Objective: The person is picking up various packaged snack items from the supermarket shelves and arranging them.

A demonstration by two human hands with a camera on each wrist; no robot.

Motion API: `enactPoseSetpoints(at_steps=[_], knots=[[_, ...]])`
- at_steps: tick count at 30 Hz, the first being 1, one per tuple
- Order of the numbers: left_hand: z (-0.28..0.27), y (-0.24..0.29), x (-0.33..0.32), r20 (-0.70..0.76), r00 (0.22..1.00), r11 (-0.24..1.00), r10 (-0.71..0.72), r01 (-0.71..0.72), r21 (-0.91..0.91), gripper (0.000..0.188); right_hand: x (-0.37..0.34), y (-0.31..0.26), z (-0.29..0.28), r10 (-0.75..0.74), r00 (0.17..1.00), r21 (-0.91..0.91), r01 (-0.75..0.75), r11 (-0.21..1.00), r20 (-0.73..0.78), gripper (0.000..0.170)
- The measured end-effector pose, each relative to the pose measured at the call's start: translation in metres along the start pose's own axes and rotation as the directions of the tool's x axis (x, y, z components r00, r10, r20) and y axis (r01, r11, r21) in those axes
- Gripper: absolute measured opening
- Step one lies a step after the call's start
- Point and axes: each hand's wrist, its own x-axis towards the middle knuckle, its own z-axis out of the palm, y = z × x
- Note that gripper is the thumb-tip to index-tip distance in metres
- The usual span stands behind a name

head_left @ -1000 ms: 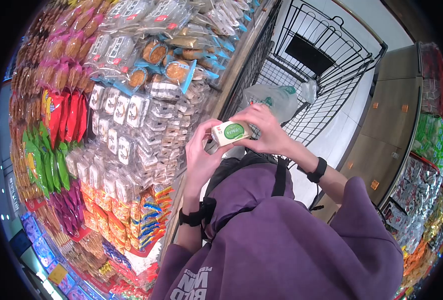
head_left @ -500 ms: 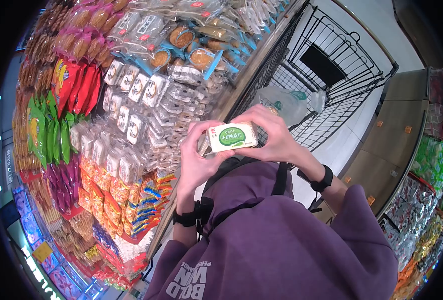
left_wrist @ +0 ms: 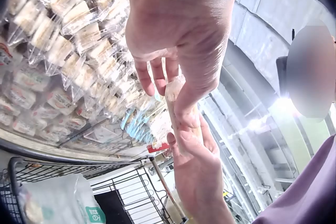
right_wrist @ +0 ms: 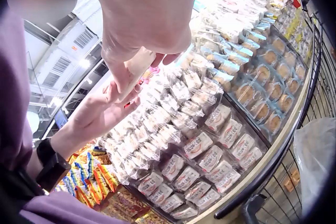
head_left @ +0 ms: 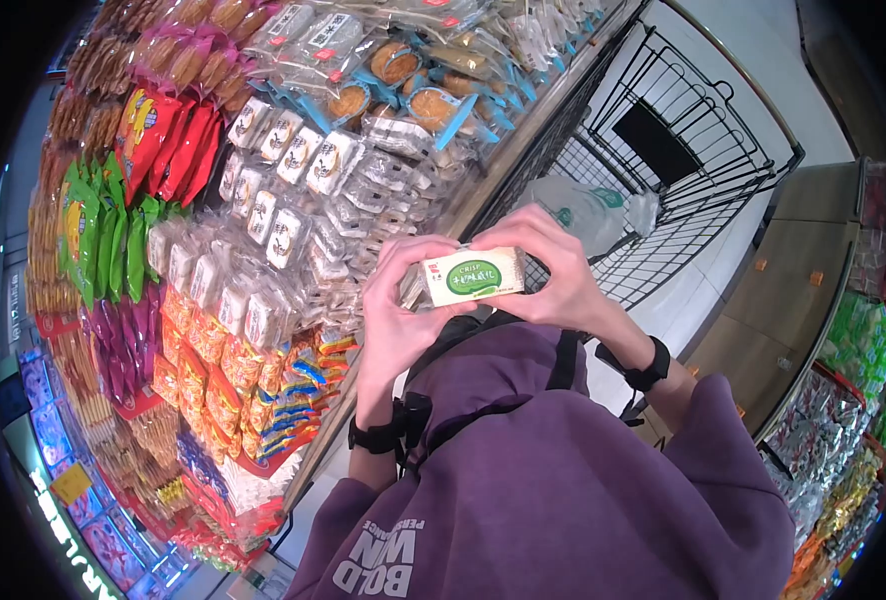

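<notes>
Both hands hold a small wrapped wafer packet (head_left: 473, 277), cream with a green oval label reading CRISP, its printed face turned up toward the head camera. The left hand (head_left: 400, 305) grips its left end between thumb and fingers. At the other end the right hand (head_left: 553, 270) pinches it, thumb along the lower edge and fingers over the top. From the side in the left wrist view, the packet (left_wrist: 176, 92) looks thin between the thumbs and fingers. In the right wrist view the packet (right_wrist: 137, 74) is partly covered by the right hand.
Shelves of wrapped snacks (head_left: 283, 220) fill the left side, with red bags (head_left: 168, 140) and green bags (head_left: 108, 235). A black wire shopping cart (head_left: 683, 150) stands ahead, holding a clear plastic bag (head_left: 588, 215). A wooden cabinet (head_left: 783, 290) and more snack packets line the right.
The packet has been tilted so its printed face shows fully, both hands keeping hold of it. The view has shifted, with shelf and cart moving rightward in the frame.
</notes>
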Motion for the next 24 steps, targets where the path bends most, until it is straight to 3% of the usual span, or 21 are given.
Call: enactPoseSetpoints(at_steps=[10, 12, 21, 24], knots=[[-0.007, 0.003, -0.005, -0.021, 0.999, 0.999, 0.033, -0.033, 0.001, 0.054, 0.007, -0.008, 0.000, -0.019, 0.999, 0.005, 0.019, 1.000, 0.039, 0.048], [-0.009, 0.006, -0.008, -0.015, 1.000, 1.000, -0.015, 0.015, -0.004, 0.056, 0.008, -0.010, -0.001, 0.001, 0.998, 0.014, -0.002, 1.000, 0.056, 0.050], [-0.012, 0.030, -0.010, -0.013, 0.960, 0.938, -0.279, 0.270, -0.217, 0.055, 0.002, -0.013, 0.018, 0.307, 0.945, 0.333, -0.326, 0.885, 0.109, 0.055], [-0.011, 0.031, -0.008, -0.081, 0.953, 0.932, -0.292, 0.265, -0.247, 0.048, 0.008, -0.016, 0.018, 0.166, 0.984, 0.119, -0.172, 0.978, 0.057, 0.052]])
